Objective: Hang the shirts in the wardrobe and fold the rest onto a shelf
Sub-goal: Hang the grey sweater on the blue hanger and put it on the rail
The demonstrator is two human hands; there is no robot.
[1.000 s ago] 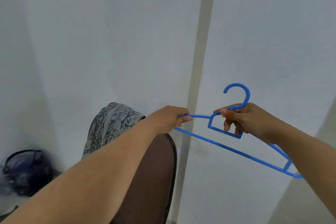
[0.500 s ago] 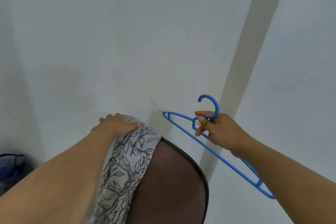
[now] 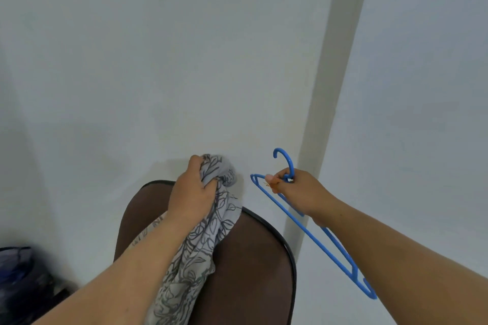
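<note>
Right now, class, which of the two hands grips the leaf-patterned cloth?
The left hand, bunching the leaf-patterned cloth over the brown chair. The right hand holds the blue hanger instead.

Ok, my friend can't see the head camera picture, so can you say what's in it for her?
A person's left hand grips a bunched grey leaf-print shirt draped over a brown chair back, while the right hand holds a blue plastic hanger by its neck. Behind them is a plain white wall.

A brown chair back (image 3: 253,258) stands against the white wall (image 3: 158,60), blocking the way low down. Open air lies above it, with a dark bag (image 3: 18,272) at the far left.
</note>
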